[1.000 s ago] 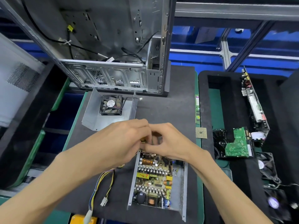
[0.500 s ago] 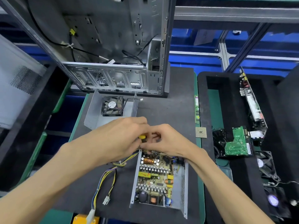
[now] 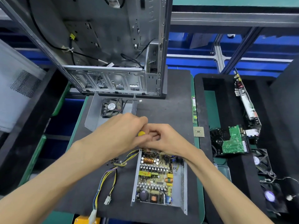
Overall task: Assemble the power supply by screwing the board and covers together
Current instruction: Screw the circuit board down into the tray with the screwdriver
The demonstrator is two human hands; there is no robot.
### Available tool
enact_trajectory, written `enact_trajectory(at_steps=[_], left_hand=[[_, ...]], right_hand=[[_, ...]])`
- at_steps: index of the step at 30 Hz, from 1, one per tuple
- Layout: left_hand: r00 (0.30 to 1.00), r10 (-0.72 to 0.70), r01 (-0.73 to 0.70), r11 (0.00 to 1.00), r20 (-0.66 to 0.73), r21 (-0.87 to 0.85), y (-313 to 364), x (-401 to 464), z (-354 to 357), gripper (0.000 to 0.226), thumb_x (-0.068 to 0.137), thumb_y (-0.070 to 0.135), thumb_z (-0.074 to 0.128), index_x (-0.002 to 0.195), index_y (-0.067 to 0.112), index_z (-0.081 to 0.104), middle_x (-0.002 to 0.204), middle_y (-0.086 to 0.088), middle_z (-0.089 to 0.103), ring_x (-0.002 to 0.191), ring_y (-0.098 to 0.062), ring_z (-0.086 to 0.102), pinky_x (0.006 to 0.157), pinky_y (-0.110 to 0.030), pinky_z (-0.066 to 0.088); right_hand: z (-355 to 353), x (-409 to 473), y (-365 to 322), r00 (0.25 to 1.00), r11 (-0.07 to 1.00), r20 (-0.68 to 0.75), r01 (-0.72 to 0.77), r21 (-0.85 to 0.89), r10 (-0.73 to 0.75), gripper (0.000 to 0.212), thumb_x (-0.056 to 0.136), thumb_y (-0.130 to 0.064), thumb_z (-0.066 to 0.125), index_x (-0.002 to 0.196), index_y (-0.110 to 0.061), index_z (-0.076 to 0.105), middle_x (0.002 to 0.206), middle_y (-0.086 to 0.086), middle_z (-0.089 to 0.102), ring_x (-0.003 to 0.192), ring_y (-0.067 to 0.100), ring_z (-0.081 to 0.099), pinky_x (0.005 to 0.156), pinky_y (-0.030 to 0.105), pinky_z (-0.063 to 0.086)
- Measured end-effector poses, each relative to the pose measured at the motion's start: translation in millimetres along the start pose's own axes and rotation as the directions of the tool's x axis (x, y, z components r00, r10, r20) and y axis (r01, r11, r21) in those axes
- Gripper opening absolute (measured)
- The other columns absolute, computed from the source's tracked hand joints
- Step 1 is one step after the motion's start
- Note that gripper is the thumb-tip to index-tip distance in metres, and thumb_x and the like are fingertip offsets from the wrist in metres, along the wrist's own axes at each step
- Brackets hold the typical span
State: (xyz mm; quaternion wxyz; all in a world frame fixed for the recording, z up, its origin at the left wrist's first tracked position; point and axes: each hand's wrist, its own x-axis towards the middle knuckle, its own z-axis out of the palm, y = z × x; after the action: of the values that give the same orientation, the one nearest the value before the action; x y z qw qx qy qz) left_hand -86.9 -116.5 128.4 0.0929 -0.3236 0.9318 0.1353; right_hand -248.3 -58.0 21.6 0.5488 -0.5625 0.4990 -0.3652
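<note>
The power supply's circuit board lies in its open grey metal base cover on the black mat. My left hand grips a screwdriver with a yellow handle just above the board's far edge. My right hand meets it there with curled fingers, pinching at the tool; the tip is hidden. A bundle of yellow, blue and black wires trails from the board to the left. Several small dark screws lie on the mat beside the wires. The other cover, with a fan, sits behind my hands.
An open computer case stands at the back of the mat. A processor chip and a memory stick lie at the mat's right edge. The black foam tray on the right holds a hard drive, a card and fans.
Both hands stay together at the board's far edge. My left forearm has shifted aside, uncovering the small screws and more of the wire bundle.
</note>
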Motion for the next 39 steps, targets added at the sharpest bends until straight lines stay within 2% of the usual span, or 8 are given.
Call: enact_trajectory(at_steps=[5,9,13,18,27,32,36,39], left_hand=[[0.985,0.15,-0.145,0.987,0.082,-0.062,-5.1,-1.0,1.2,0.018,0.094,0.027,0.061,0.112,0.027,0.057,0.096,0.013,0.048,0.093,-0.016,0.057,0.072,-0.024,0.034],[1.0,0.02,-0.021,1.0,-0.01,-0.02,-3.1,-1.4,4.7,0.029,0.091,0.053,0.057,0.098,0.024,0.053,0.082,0.011,0.056,0.085,-0.022,0.061,0.071,-0.035,0.046],[0.994,0.11,-0.11,0.994,-0.02,0.024,1.5,-0.7,13.0,0.014,0.096,0.036,0.055,0.102,0.024,0.054,0.095,0.005,0.057,0.09,-0.023,0.061,0.069,-0.031,0.037],[0.99,0.132,-0.134,0.99,-0.043,-0.046,5.2,-5.0,13.9,0.014,0.093,0.033,0.06,0.1,0.024,0.052,0.097,0.007,0.053,0.09,-0.02,0.059,0.074,-0.035,0.045],[0.985,0.168,-0.17,0.983,-0.034,-0.071,-3.6,-5.6,15.0,0.01,0.091,0.025,0.064,0.096,0.022,0.056,0.096,0.007,0.054,0.092,-0.018,0.057,0.075,-0.031,0.041],[0.99,0.037,-0.074,0.958,-0.136,-0.278,-6.8,-12.0,19.7,0.028,0.092,0.052,0.058,0.104,0.028,0.065,0.091,0.014,0.063,0.078,-0.004,0.059,0.075,-0.029,0.051],[0.98,-0.122,0.027,0.864,-0.158,-0.502,-19.3,-22.0,24.7,0.026,0.098,0.041,0.051,0.094,0.024,0.07,0.082,0.006,0.072,0.075,-0.012,0.068,0.076,-0.039,0.056],[0.955,-0.242,0.1,0.808,-0.172,-0.581,-40.3,-33.7,36.0,0.02,0.099,0.029,0.057,0.085,0.022,0.07,0.076,0.006,0.071,0.068,-0.007,0.07,0.077,-0.038,0.058]], right_hand=[[4.4,-3.9,-6.4,0.999,0.999,-0.014,0.037,-0.007,-0.037,0.027,0.085,-0.025,0.079,0.08,-0.047,0.064,0.064,-0.008,0.063,0.059,0.008,0.054,0.056,0.018,0.044],[6.6,-5.6,-5.0,1.0,0.999,-0.01,0.005,-0.033,-0.005,0.015,0.089,-0.019,0.072,0.088,-0.032,0.066,0.064,0.003,0.07,0.055,0.034,0.057,0.054,0.038,0.045],[12.6,-6.0,-4.9,0.992,0.996,-0.112,0.05,-0.077,-0.058,0.023,0.079,-0.027,0.073,0.076,-0.047,0.062,0.058,-0.01,0.06,0.05,0.0,0.048,0.05,0.012,0.037],[18.9,-5.1,1.8,0.974,0.969,-0.215,0.015,-0.246,-0.07,0.025,0.07,-0.04,0.067,0.076,-0.059,0.052,0.063,-0.022,0.054,0.054,0.0,0.043,0.052,0.012,0.036],[16.0,-17.7,-4.8,0.994,0.99,-0.108,0.0,-0.14,-0.015,0.029,0.084,-0.008,0.069,0.075,-0.033,0.059,0.064,0.007,0.07,0.055,0.012,0.055,0.056,0.018,0.042],[17.3,-22.3,-4.9,0.98,0.989,-0.194,0.003,-0.15,-0.033,0.013,0.088,-0.018,0.078,0.091,-0.017,0.066,0.064,0.016,0.055,0.058,0.013,0.044,0.056,0.025,0.039],[21.4,-20.9,-3.4,0.964,0.965,-0.257,-0.004,-0.263,-0.066,0.03,0.085,-0.029,0.084,0.081,-0.018,0.057,0.057,-0.006,0.048,0.054,0.007,0.038,0.055,0.021,0.036],[23.9,-20.1,-8.6,0.927,0.937,-0.343,0.025,-0.348,-0.152,0.022,0.091,-0.031,0.077,0.085,-0.019,0.06,0.063,0.001,0.054,0.058,0.007,0.041,0.058,0.03,0.042]])
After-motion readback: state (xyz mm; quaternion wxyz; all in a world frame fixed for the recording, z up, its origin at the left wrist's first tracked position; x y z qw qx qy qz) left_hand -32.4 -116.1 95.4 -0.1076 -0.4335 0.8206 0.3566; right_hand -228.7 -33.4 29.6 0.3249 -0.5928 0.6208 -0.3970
